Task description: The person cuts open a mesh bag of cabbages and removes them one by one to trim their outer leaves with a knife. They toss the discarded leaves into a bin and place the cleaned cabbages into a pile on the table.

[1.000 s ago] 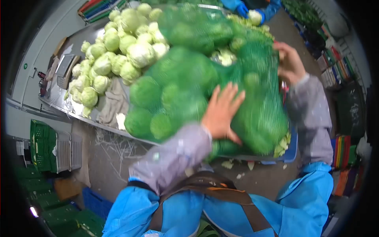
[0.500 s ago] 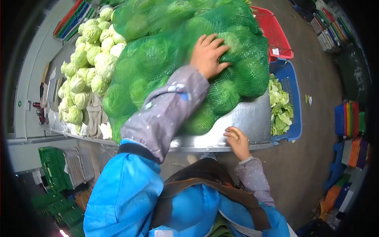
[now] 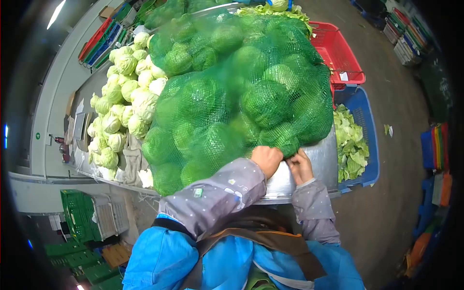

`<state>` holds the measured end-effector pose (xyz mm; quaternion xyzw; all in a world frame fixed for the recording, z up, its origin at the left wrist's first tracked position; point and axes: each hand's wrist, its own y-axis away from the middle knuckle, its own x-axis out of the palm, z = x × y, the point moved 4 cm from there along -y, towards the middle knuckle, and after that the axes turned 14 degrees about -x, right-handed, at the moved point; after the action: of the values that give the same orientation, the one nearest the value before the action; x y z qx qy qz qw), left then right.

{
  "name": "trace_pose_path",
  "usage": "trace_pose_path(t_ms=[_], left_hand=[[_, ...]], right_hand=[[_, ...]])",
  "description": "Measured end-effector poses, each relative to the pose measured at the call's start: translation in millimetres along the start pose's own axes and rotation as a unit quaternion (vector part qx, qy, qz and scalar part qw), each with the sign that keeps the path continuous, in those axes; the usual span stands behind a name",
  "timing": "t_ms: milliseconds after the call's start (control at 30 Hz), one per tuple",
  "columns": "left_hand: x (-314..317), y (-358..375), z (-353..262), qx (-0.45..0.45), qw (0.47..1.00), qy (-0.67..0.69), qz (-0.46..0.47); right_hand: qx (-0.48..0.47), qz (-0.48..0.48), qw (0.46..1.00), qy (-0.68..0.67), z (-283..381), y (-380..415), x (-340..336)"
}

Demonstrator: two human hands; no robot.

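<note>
Green mesh bags (image 3: 203, 96) full of round cabbages lie heaped across the metal table (image 3: 319, 162). My left hand (image 3: 267, 161) is closed on the netting at the near edge of the closest bag, below a cabbage (image 3: 265, 104). Right beside it, my right hand (image 3: 300, 167) has its fingers curled in against the same edge of the net, pinching it. The two hands are close together, just above the table's front. What lies between their fingertips is partly hidden.
Pale trimmed cabbages (image 3: 126, 92) are piled at the left, with a grey cloth glove (image 3: 132, 165) near them. On the right stand a blue crate (image 3: 372, 140) holding loose leaves (image 3: 353, 145) and a red crate (image 3: 345, 58). Green crates (image 3: 77, 217) are stacked at lower left.
My left hand has come down from the top of the bag to its near edge and closed on the net. My right hand has risen slightly to meet the net beside it.
</note>
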<state>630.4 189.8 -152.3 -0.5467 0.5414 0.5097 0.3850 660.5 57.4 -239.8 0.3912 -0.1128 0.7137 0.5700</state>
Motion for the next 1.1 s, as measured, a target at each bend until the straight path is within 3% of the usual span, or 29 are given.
trace_pose_path(t_ms=[33, 67, 100, 133, 200, 233, 267, 300, 333, 367, 400, 467, 500, 567, 633, 667, 700, 733, 767, 900, 967, 1000, 1033, 1067, 1100], left_hand=[[-2, 4, -2, 0.119, 0.991, -0.009, -0.054], [-1, 1, 6, 0.128, 0.99, -0.009, -0.05], [-12, -6, 16, 0.108, 0.983, 0.127, 0.073], [-25, -8, 23, 0.084, 0.943, 0.255, 0.199], [-79, 3, 24, 0.099, 0.891, 0.325, 0.301], [-109, 8, 20, 0.093, 0.892, 0.287, 0.335], [-137, 9, 19, 0.181, 0.901, 0.272, 0.287], [-172, 11, 24, 0.21, 0.917, 0.206, 0.271], [-208, 13, 30, 0.173, 0.927, 0.169, 0.286], [-236, 10, 48, 0.151, 0.911, 0.224, 0.313], [-257, 15, 69, -0.007, 0.938, 0.278, 0.207], [-299, 5, 89, -0.046, 0.945, 0.31, 0.091], [-314, 5, 95, -0.1, 0.895, 0.418, 0.121], [-329, -3, 120, -0.077, 0.909, 0.403, 0.071], [-329, -7, 129, -0.075, 0.917, 0.388, 0.059], [-327, -8, 134, -0.064, 0.909, 0.412, 0.008], [-329, -9, 138, -0.052, 0.897, 0.436, -0.045], [-332, -8, 142, -0.051, 0.897, 0.437, -0.048], [-334, -8, 144, -0.058, 0.907, 0.418, -0.015], [-333, 4, 137, -0.106, 0.931, 0.348, 0.023], [-319, 2, 136, -0.099, 0.907, 0.409, -0.011], [-319, 6, 122, -0.137, 0.926, 0.349, 0.04], [-307, 0, 117, -0.095, 0.902, 0.418, 0.056], [-299, 14, 86, -0.108, 0.909, 0.401, 0.041], [-276, 17, 85, 0.025, 0.845, 0.51, 0.156]], right_hand=[[-0.001, -0.007, 0.999, -0.038, -3, 3, -3], [-0.007, -0.015, 0.999, -0.041, -5, 8, -7], [-0.018, -0.016, 0.999, -0.033, -5, 15, -10], [-0.031, -0.021, 0.999, -0.025, -4, 23, -14], [-0.039, -0.006, 0.972, 0.232, -34, 33, -32], [-0.108, 0.044, 0.922, 0.368, -33, 45, -22], [-0.168, 0.093, 0.845, 0.499, -30, 57, -5], [-0.283, 0.114, 0.759, 0.576, -22, 64, 8], [-0.31, 0.13, 0.728, 0.598, -18, 67, 18], [-0.313, 0.127, 0.725, 0.601, -20, 65, 21], [-0.314, 0.125, 0.722, 0.604, -23, 64, 24], [-0.295, 0.145, 0.711, 0.621, -31, 58, 42], [-0.309, 0.158, 0.687, 0.639, -34, 52, 54], [-0.345, 0.181, 0.607, 0.693, -55, 26, 72], [-0.245, 0.228, 0.599, 0.727, -45, 4, 100], [-0.245, 0.225, 0.601, 0.727, -54, -16, 102], [-0.339, 0.166, 0.589, 0.715, -61, -39, 101], [-0.431, 0.107, 0.566, 0.694, -62, -48, 101], [-0.46, 0.075, 0.557, 0.688, -61, -65, 101], [-0.436, 0.071, 0.565, 0.697, -55, -90, 92], [-0.455, 0.097, 0.571, 0.676, -58, -69, 81], [-0.439, 0.134, 0.565, 0.686, -56, -49, 77], [-0.091, 0.294, 0.483, 0.82, -48, -12, 75], [-0.175, 0.404, 0.378, 0.814, -22, 27, 85], [-0.072, 0.327, 0.489, 0.806, -5, 60, 65]])
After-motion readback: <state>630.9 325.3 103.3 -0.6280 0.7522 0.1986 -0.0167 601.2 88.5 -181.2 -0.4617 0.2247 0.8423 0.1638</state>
